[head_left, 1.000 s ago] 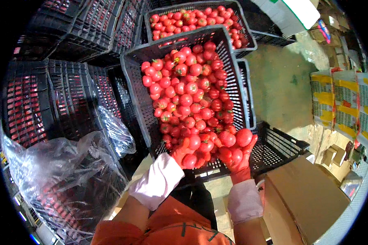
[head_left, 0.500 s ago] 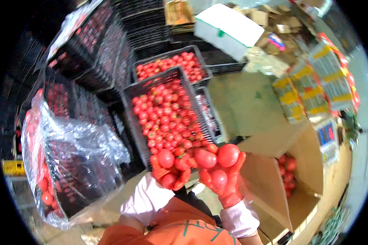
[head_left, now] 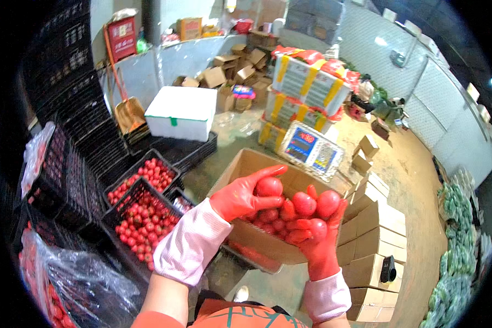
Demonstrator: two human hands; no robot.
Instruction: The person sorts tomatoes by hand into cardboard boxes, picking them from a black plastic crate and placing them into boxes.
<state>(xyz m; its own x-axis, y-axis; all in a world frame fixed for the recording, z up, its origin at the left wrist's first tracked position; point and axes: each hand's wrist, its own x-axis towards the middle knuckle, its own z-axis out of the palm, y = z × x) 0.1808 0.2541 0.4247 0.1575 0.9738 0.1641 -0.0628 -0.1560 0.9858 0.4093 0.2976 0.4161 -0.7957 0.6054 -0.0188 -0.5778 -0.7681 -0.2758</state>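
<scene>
Pinching one tomato (head_left: 269,187) between spread fingers of the left hand (head_left: 236,198) — and cradling three tomatoes (head_left: 327,204) in the parted, curling fingers of the right hand (head_left: 319,254), seemingly just above the box (head_left: 276,254). Possibly risking a spill from the right hand by balancing round, glossy fruit loosely without closing over the top. Perhaps risking bruises by releasing too high above the pile (head_left: 266,217) inside — or missing past the box's near wall by tipping the palm too early
</scene>
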